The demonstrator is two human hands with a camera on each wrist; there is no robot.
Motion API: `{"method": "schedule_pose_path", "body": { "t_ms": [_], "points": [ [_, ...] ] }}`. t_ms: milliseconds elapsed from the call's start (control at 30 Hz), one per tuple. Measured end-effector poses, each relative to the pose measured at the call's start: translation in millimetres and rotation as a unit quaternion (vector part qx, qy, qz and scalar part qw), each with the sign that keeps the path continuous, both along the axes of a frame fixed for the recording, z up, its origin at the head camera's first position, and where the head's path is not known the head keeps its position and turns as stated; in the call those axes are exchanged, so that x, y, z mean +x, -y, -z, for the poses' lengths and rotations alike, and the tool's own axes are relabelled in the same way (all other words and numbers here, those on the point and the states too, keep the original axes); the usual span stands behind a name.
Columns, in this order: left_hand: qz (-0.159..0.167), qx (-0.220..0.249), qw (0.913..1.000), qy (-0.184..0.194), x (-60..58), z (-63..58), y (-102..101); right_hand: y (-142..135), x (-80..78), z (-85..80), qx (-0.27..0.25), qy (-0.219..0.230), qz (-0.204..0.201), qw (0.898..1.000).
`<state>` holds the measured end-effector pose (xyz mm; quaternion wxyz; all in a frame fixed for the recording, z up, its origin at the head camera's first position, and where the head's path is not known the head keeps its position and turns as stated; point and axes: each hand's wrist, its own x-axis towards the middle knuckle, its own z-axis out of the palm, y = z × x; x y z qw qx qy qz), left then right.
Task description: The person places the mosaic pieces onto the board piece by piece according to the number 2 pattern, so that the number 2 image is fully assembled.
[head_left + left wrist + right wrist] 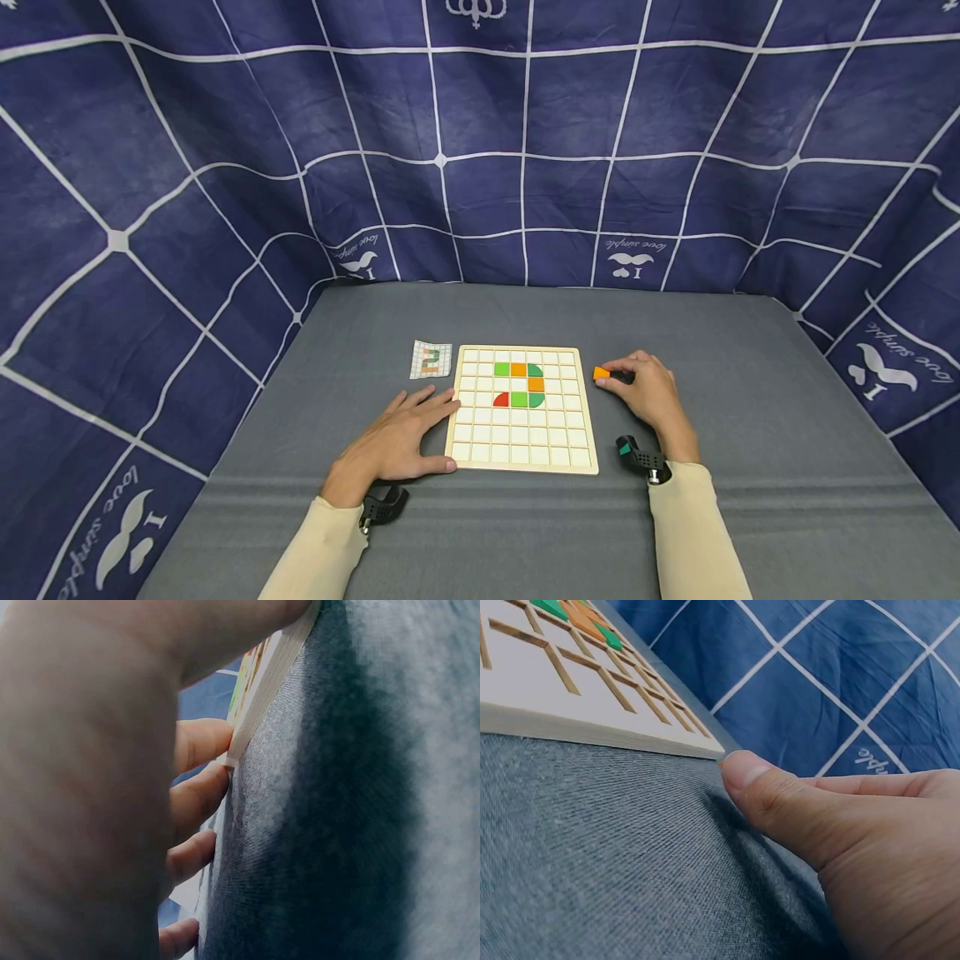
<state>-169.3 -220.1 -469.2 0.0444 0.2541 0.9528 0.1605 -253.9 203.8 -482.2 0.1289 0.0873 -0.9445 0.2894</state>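
Head view: what's the grip like?
Left hand [399, 437], fingers spread, touches the left side of the board [519, 434]; right hand [647, 390] pinches an orange piece [601, 373] beyond its right. Brace firmly, pinch lightly.

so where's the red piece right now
In the head view, the red piece sits on the wooden board, in the lowest coloured row, just left of a light green square.

Big blue cloth [480, 100] hangs at the back and on both sides. It is wavy, with white lines [522, 192] and white mustaches [630, 259]. The surface [525, 542] is gray.
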Motion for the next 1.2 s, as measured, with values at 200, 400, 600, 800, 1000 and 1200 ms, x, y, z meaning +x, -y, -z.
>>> {"method": "schedule_pose_path", "body": {
  "t_ms": [200, 400, 600, 800, 1000, 1200],
  "points": [
    [0.001, -0.003, 1.0000, 0.003, -1.5, 0.9, -0.2, 2.0, -1.2, -4.0, -0.010, -0.013, -0.005, 1.000],
    [0.001, -0.007, 1.0000, 0.005, -1.9, 0.7, 0.0, 8.6, -0.9, -11.9, -0.038, -0.031, -0.011, 0.999],
    [0.000, -0.009, 1.0000, 0.001, -2.1, 1.7, 0.1, 16.1, 0.2, -23.5, -0.038, -0.034, -0.011, 0.999],
    [-0.002, -0.007, 1.0000, -0.001, -1.8, 2.9, 0.5, 26.0, 1.8, -31.1, -0.024, -0.035, -0.019, 0.999],
    [0.000, -0.004, 1.0000, -0.001, -1.7, 2.9, 0.5, 39.8, 4.5, -37.5, -0.017, -0.037, -0.040, 0.998],
    [0.000, 0.003, 1.0000, -0.001, -1.1, 2.3, 0.3, 49.9, 8.2, -42.5, -0.020, -0.033, -0.050, 0.998]
  ]
}}
